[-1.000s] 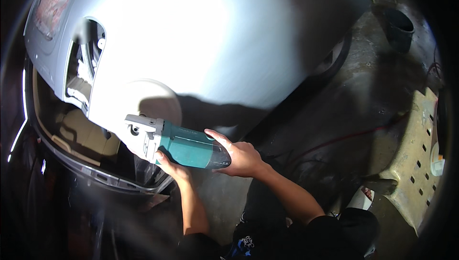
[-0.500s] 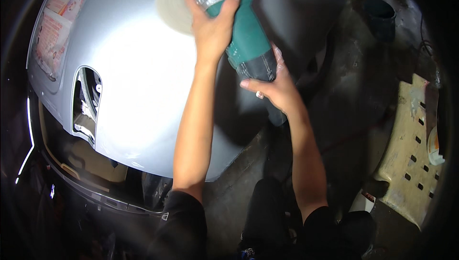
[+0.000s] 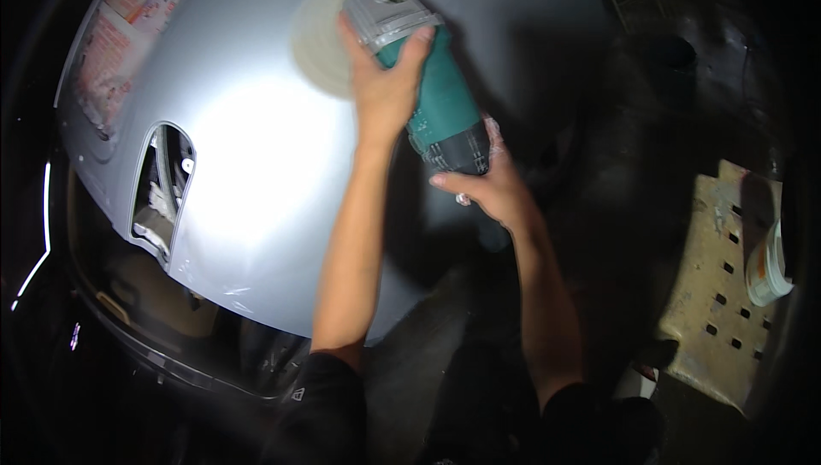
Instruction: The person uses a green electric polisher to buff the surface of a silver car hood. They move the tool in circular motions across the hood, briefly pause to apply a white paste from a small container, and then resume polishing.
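Both hands hold a green and black power polisher (image 3: 446,93) with a silver gear head. My left hand (image 3: 385,89) wraps round its front end, just behind the head. Farther back, my right hand (image 3: 492,179) grips the black rear body; white residue marks its fingers. A pale round polishing pad (image 3: 323,42), blurred as if spinning, lies against a silver-grey car body panel (image 3: 265,208). The pad's right side is hidden under the tool and my left hand. Bright light glares on the panel left of my forearm.
Printed paper (image 3: 107,59) covers an area at the panel's far left, above an opening (image 3: 161,187) in the panel. Dark glossy bodywork (image 3: 197,371) lies nearer. At right stand a worn, slotted beige bench (image 3: 701,303), a white tub (image 3: 768,268) and a dark bucket (image 3: 671,67).
The polisher and both hands sit slightly lower in the picture. The view has also shifted, with the panel and bench appearing lower. Both hands keep their hold.
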Demonstrator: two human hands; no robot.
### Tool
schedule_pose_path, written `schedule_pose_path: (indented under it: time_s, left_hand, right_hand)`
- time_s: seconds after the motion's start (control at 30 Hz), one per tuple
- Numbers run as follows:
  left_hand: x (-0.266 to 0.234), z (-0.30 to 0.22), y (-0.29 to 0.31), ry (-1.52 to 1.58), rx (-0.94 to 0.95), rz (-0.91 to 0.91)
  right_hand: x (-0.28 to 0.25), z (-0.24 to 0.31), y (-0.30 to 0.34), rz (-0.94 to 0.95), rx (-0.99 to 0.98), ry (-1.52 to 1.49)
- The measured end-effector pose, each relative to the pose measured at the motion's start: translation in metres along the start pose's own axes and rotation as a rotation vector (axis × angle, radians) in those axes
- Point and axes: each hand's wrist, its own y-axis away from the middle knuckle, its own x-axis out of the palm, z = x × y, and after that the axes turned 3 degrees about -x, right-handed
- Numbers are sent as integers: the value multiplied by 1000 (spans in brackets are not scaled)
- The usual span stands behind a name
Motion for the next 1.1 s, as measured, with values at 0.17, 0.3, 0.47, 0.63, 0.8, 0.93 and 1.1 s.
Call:
schedule_pose_path:
  time_s: [0.17,0.3,0.47,0.63,0.8,0.93,1.1]
  left_hand:
    - [-108,3,79,-214,-108,-245]
    - [-181,32,159,81,-234,-446]
    - [-221,41,224,65,-177,-704]
    - [-184,32,229,-36,-169,-721]
    - [-95,23,158,-47,-122,-372]
    - [2,16,79,-61,-95,-35]
    - [97,16,25,-312,-121,213]
  right_hand:
    - [72,-48,52,113,-275,267]
    - [107,-62,89,355,-102,355]
    - [127,-67,99,595,-120,530]
    - [98,-51,87,624,-99,523]
    - [32,-85,72,275,-251,348]
    - [-10,-84,45,-83,-230,131]
    - [-54,-57,15,-219,-5,-142]
